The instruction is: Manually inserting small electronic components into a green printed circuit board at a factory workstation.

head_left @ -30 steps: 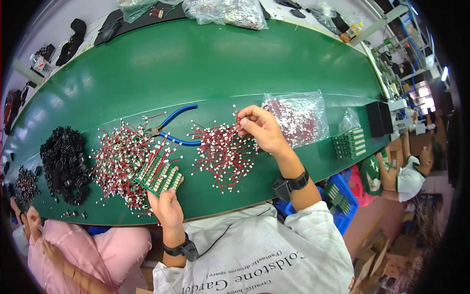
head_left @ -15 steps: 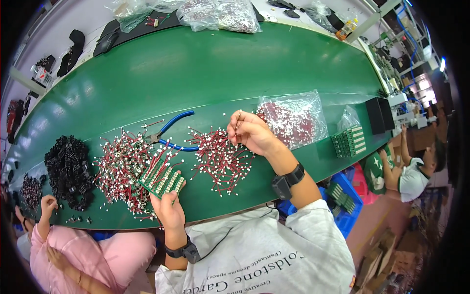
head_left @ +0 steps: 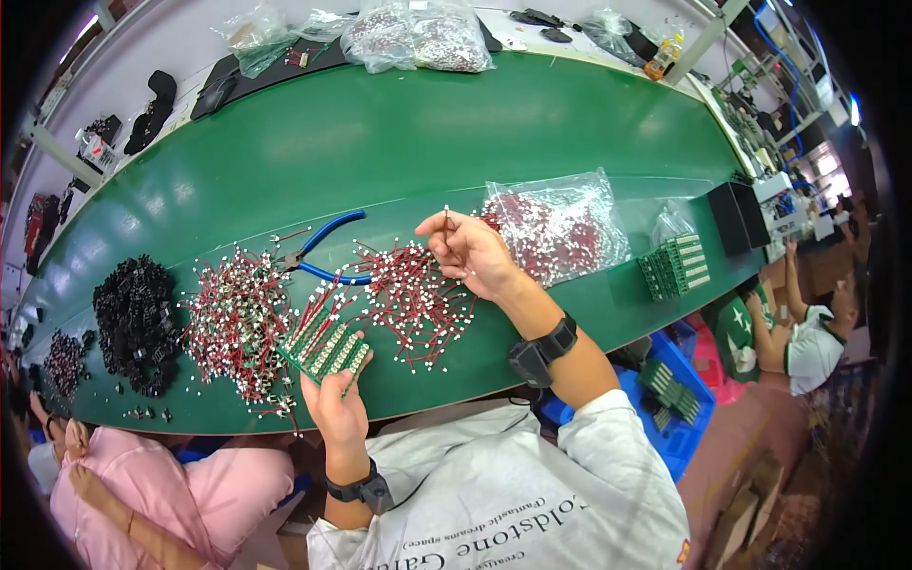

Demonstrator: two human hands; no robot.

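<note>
My left hand (head_left: 334, 404) grips a green circuit board (head_left: 325, 347) at the near edge of the green table (head_left: 456, 142); red wires stick out of the board's far side. My right hand (head_left: 470, 252) pinches one short red wire with a white end (head_left: 446, 217), held upright above a loose pile of red wires with white connectors (head_left: 408, 299). A second, denser pile of the same wires (head_left: 237, 323) lies to the left of the board. Blue-handled pliers (head_left: 318, 256) rest between the two piles.
A clear bag of red wires (head_left: 560, 228) lies right of my right hand, with a stack of green boards (head_left: 676, 266) and a black box (head_left: 736, 217) beyond. Black connectors (head_left: 133, 318) are heaped at left. A person in pink (head_left: 161, 494) sits at lower left, another person (head_left: 807, 332) at right.
My right hand has lifted a single red wire out of the pile and now holds it upright. My left hand and the board have stayed in place.
</note>
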